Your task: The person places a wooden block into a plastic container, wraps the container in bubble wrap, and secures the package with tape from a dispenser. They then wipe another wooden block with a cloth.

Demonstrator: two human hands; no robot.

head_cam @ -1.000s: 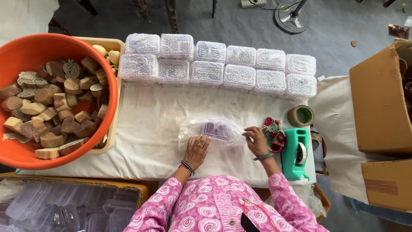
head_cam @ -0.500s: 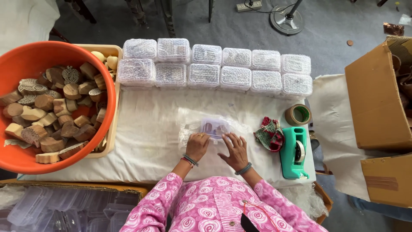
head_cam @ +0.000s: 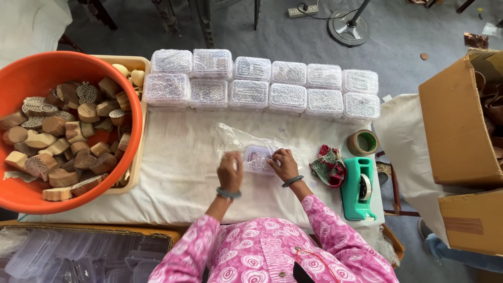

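Both hands rest on a small clear plastic box (head_cam: 258, 159) lying on a bubble-wrap sheet (head_cam: 236, 137) at the middle of the desk (head_cam: 178, 173): the left hand (head_cam: 230, 170) presses its left edge with fingers curled, the right hand (head_cam: 284, 163) grips its right side. Wrapping it well probably means pinning the box flat while drawing the sheet snugly over it. A green tape dispenser (head_cam: 359, 188) sits just to the right.
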